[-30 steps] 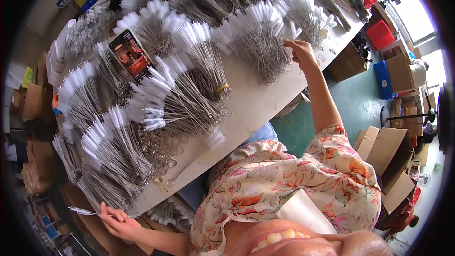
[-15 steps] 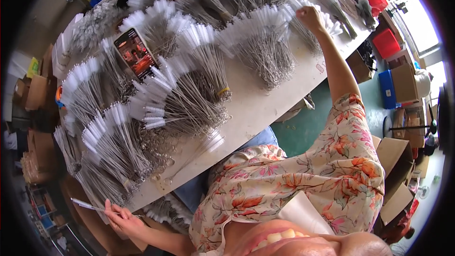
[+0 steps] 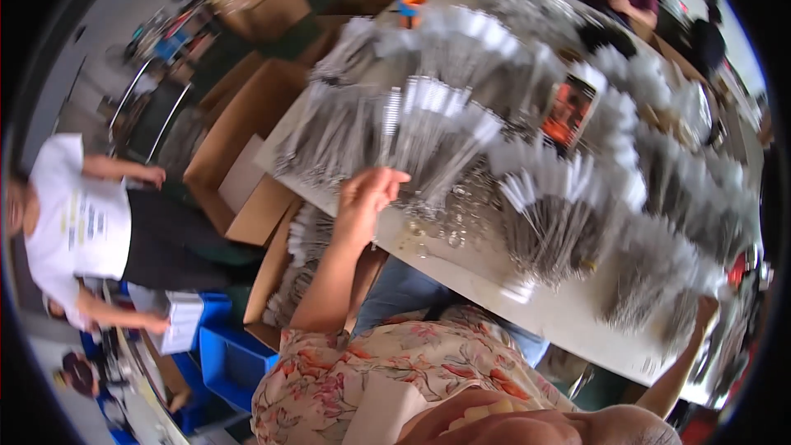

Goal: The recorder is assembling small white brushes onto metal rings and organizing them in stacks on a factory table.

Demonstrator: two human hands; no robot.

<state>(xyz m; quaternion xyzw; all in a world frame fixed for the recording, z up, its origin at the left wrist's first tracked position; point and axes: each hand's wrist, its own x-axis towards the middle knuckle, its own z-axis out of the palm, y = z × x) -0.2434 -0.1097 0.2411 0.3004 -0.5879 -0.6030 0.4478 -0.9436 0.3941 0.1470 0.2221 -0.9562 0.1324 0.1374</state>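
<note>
White brush [image 3: 391, 115] rises from curled left hand [image 3: 368, 198].

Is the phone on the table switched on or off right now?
On: the phone among the brushes shows a lit, reddish picture, though too blurred to make out in detail.

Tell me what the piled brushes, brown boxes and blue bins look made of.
Piled brushes: silvery-grey, wire-thin stems suggest bare metal; white bristly tips, probably nylon, though blur leaves that open. Brown boxes: matte cardboard, judging by stiff open flaps. Blue bins: probably moulded plastic, evenly coloured and smooth-looking.
</note>
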